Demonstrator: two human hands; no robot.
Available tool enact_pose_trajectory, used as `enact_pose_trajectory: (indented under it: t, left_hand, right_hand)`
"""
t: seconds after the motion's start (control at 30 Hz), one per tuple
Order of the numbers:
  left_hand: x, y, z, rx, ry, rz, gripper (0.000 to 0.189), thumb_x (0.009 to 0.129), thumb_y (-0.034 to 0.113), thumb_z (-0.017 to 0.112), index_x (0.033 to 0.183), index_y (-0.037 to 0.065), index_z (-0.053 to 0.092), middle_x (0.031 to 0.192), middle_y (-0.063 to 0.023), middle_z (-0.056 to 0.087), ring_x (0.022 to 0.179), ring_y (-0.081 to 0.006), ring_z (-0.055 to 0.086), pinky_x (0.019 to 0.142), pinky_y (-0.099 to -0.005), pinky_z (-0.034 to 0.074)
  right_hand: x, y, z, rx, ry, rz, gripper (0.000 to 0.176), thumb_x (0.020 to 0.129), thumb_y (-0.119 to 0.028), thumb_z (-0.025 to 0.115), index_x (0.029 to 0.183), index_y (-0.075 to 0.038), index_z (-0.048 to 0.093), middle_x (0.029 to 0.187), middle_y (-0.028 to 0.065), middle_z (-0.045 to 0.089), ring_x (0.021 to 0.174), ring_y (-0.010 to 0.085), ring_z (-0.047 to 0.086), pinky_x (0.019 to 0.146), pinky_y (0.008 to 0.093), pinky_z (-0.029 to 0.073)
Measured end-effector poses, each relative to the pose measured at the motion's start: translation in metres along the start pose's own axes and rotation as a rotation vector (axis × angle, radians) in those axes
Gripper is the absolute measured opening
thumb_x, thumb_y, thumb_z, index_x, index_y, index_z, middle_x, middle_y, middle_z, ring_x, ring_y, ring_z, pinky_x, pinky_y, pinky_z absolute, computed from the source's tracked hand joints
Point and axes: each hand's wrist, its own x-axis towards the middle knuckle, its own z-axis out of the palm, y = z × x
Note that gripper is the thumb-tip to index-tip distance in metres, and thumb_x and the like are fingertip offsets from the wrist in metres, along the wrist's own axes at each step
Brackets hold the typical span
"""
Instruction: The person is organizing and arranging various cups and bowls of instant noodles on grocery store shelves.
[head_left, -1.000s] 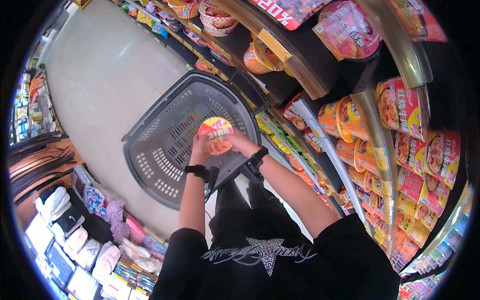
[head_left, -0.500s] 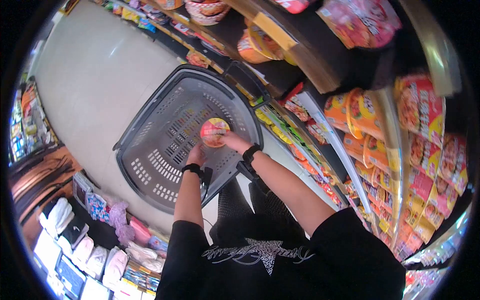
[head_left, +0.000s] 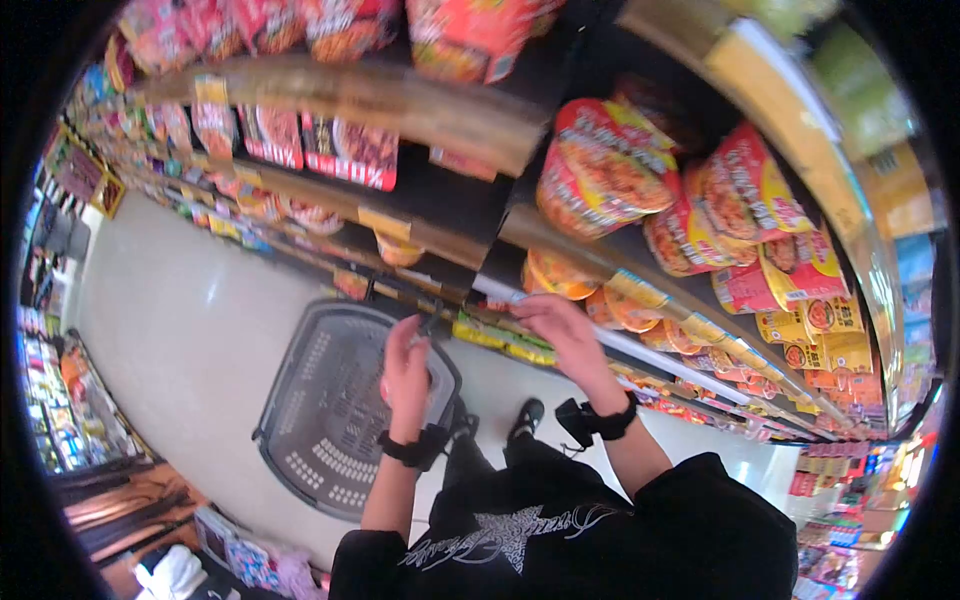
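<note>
My left hand (head_left: 405, 368) hovers above the grey plastic shopping basket (head_left: 285, 395), its fingers stretched out and nothing seen in them. Behind that hand a small red edge of a round noodle cup (head_left: 385, 391) shows in the basket; the rest of it is hidden. My right hand (head_left: 562, 335) is raised in front of the shelves, fingers apart and holding nothing visible. Nearest to it are orange noodle bowls (head_left: 557, 277) on a lower shelf. Above these stand large red-and-yellow noodle cups (head_left: 605, 170).
Shelves of packaged food run along the right and top, with a wooden shelf edge (head_left: 400, 105) jutting out. My shoes (head_left: 526, 418) are beside the basket on the pale floor (head_left: 190, 300). At lower left is a display with a white cloth item (head_left: 175, 575).
Both hands have come up out of the basket, the right one moving toward the shelf. The noodle cup they were at stays down in the basket. My view has risen and swung toward the shelves.
</note>
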Motion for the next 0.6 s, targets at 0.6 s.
enact_pose_trajectory:
  t: [0.6]
  left_hand:
    - [0.063,0.152,0.189,-0.15,-0.496,0.388,0.086,0.07,0.002,0.063,0.14,-0.002,0.013,0.136,-0.0168,0.031,0.125,-0.0233,0.033,0.105,-0.0332,0.026]
  right_hand:
    - [0.032,-0.075,-0.062,-0.014,0.309,-0.41,0.084,0.071,-0.005,0.06,0.142,0.003,0.013,0.14,0.0224,0.031,0.127,0.0301,0.038,0.103,0.0359,0.033]
